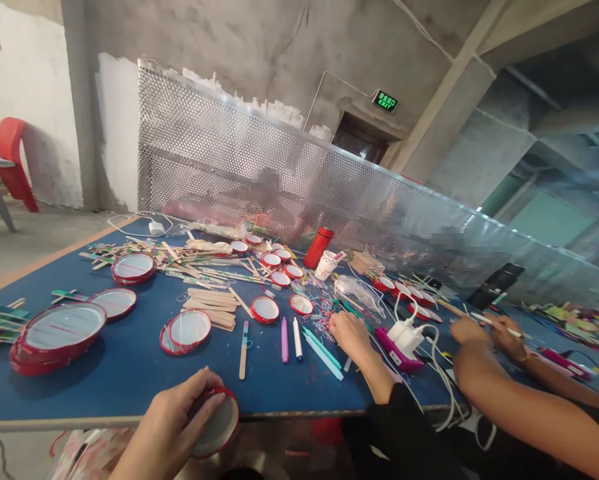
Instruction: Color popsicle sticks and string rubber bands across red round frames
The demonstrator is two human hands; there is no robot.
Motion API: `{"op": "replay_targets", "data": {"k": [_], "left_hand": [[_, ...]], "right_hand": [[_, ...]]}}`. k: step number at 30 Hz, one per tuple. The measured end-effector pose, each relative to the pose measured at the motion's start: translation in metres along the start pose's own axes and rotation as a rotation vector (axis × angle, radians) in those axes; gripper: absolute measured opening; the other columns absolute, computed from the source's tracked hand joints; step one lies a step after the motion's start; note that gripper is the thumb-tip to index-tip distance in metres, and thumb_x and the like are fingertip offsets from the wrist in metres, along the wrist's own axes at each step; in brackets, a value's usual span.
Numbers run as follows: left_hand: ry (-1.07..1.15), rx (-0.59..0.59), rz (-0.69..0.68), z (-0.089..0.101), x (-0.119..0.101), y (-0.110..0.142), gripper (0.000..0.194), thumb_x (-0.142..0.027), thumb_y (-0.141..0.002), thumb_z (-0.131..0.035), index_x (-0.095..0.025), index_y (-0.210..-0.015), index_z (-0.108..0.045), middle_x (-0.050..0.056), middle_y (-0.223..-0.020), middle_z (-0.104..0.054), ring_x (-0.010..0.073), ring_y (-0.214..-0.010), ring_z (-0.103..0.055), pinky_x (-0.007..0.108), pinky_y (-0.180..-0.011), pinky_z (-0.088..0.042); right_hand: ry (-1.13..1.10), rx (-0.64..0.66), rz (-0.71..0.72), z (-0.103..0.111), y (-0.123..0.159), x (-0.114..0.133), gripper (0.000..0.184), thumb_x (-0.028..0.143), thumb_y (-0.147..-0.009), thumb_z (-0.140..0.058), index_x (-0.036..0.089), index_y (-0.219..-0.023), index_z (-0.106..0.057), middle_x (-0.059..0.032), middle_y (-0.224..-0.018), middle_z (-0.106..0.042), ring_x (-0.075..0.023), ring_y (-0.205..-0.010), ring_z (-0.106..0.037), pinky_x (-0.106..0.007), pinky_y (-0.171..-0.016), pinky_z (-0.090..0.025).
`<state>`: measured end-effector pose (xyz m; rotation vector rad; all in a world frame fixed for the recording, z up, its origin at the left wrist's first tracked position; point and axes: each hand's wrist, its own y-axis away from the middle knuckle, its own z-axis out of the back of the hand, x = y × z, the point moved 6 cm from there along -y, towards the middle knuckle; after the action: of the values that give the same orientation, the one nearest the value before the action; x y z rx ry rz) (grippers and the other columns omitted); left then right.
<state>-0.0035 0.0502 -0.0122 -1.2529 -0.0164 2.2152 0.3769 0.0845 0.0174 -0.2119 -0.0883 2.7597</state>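
My left hand is closed round the edge of a red-rimmed disc with a pale face, held at the table's front edge. My right hand reaches into a heap of coloured strings; its fingers are curled together, and what they grip is hidden. Between my hands lie a craft stick with a coloured end, a purple pen, a white pen and a light blue pen. Another red-rimmed disc rests just left of the strings.
Stacked discs and bundles of wooden sticks cover the blue table's left side. A red bottle and paper cup stand behind. To my right are a purple power strip with white cables and another person's hands holding a pen.
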Motion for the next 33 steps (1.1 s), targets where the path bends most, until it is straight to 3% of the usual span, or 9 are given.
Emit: {"op": "replay_targets", "data": {"k": [12, 28, 31, 33], "left_hand": [[0.000, -0.051, -0.020, 0.001, -0.005, 0.000, 0.020, -0.035, -0.095, -0.053, -0.026, -0.088, -0.070, -0.004, -0.076, -0.078, 0.0142, -0.067, -0.073, 0.015, -0.064, -0.053], [-0.032, 0.034, 0.068, 0.000, -0.003, 0.000, 0.026, -0.039, -0.098, -0.049, -0.025, -0.092, -0.071, -0.002, -0.083, -0.080, 0.0162, -0.074, -0.075, 0.017, -0.067, -0.053], [-0.025, 0.039, 0.073, 0.000, -0.004, 0.000, 0.026, -0.040, -0.097, -0.049, -0.025, -0.090, -0.070, -0.002, -0.079, -0.078, 0.0163, -0.071, -0.073, 0.018, -0.066, -0.053], [-0.013, 0.021, 0.079, 0.001, -0.006, -0.001, 0.025, -0.039, -0.096, -0.051, -0.025, -0.089, -0.069, -0.003, -0.078, -0.078, 0.0167, -0.070, -0.073, 0.019, -0.065, -0.052]], "right_hand": [[-0.241, 0.038, -0.052, 0.016, 0.016, -0.019, 0.029, 0.038, -0.099, -0.064, 0.018, -0.120, -0.065, -0.0068, -0.119, -0.068, -0.0202, -0.098, -0.069, -0.040, -0.084, -0.060], [-0.517, -0.009, -0.029, 0.011, 0.020, -0.023, 0.024, 0.038, -0.100, -0.064, 0.017, -0.111, -0.068, -0.0050, -0.111, -0.070, -0.0185, -0.093, -0.069, -0.038, -0.082, -0.059], [-0.608, -0.022, -0.009, 0.013, 0.023, -0.023, 0.024, 0.040, -0.099, -0.063, 0.017, -0.103, -0.068, -0.0029, -0.102, -0.071, -0.0159, -0.085, -0.068, -0.034, -0.077, -0.058], [-0.694, -0.040, 0.013, 0.016, 0.028, -0.020, 0.029, 0.043, -0.099, -0.061, 0.016, -0.091, -0.067, 0.0004, -0.084, -0.068, -0.0133, -0.070, -0.065, -0.030, -0.068, -0.055]]}}
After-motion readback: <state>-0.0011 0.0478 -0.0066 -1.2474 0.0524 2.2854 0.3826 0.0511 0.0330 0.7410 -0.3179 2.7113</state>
